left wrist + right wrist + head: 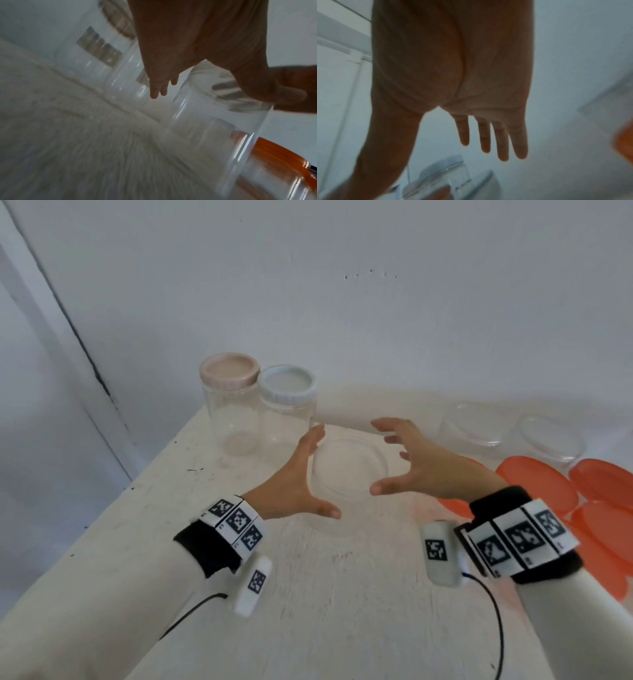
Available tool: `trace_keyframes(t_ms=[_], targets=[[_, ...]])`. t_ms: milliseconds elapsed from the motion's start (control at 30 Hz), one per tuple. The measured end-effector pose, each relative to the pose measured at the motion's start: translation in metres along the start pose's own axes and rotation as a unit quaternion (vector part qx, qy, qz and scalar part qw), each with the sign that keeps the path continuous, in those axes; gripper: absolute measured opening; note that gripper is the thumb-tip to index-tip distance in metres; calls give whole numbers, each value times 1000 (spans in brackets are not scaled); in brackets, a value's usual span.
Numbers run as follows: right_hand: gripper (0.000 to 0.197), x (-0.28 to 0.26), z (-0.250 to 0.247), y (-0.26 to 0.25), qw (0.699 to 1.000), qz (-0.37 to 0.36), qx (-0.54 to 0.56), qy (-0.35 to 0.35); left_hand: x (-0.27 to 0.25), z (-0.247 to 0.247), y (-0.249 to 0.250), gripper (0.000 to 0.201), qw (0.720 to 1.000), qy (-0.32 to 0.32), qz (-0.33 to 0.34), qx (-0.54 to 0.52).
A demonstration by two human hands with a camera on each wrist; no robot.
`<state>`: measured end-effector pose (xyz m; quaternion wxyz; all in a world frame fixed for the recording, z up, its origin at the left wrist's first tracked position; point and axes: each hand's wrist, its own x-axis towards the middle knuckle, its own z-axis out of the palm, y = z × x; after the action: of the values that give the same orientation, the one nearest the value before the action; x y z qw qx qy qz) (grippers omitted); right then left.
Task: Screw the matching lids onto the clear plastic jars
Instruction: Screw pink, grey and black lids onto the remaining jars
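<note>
A wide clear jar (pixel 349 470) stands without a lid in the middle of the white table (pixel 308 594). My left hand (pixel 320 472) is at its left side with straight fingers and the thumb spread toward me. My right hand (pixel 376 457) hovers at its right side, fingers and thumb spread wide. Neither hand holds anything. In the blurred left wrist view the same jar (pixel 214 128) sits just under my thumb; whether the thumb touches it I cannot tell. The right wrist view shows straight fingers (pixel 485 142) in free air. Several orange lids (pixel 537 489) lie at the right.
Two tall clear jars stand at the back left, one with a pink lid (pixel 228 370), one with a pale blue lid (pixel 287 385). Two more wide lidless jars (pixel 474 422) (pixel 548 440) stand at the back right by the wall. The table's left edge runs diagonally.
</note>
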<state>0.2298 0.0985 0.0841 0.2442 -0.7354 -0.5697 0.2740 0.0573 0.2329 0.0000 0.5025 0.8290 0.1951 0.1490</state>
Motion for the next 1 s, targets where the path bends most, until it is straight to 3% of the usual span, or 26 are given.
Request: trace_keyframes(t_ms=[133, 267, 733, 833, 1000], targets=[[95, 15, 0, -30, 978, -28, -190, -81, 2, 12, -10, 137, 997, -19, -28, -68], [94, 28, 11, -42, 946, -28, -307, -105, 6, 15, -17, 120, 996, -10, -35, -82], [97, 42, 3, -48, 932, -50, -286, -219, 6, 13, -20, 88, 993, -15, -36, -114], [96, 44, 4, -48, 933, -36, -299, -199, 8, 14, -23, 96, 993, -6, -40, -111], [91, 38, 20, -48, 917, 25, -392, -70, 8, 16, -25, 104, 992, -7, -58, -114]])
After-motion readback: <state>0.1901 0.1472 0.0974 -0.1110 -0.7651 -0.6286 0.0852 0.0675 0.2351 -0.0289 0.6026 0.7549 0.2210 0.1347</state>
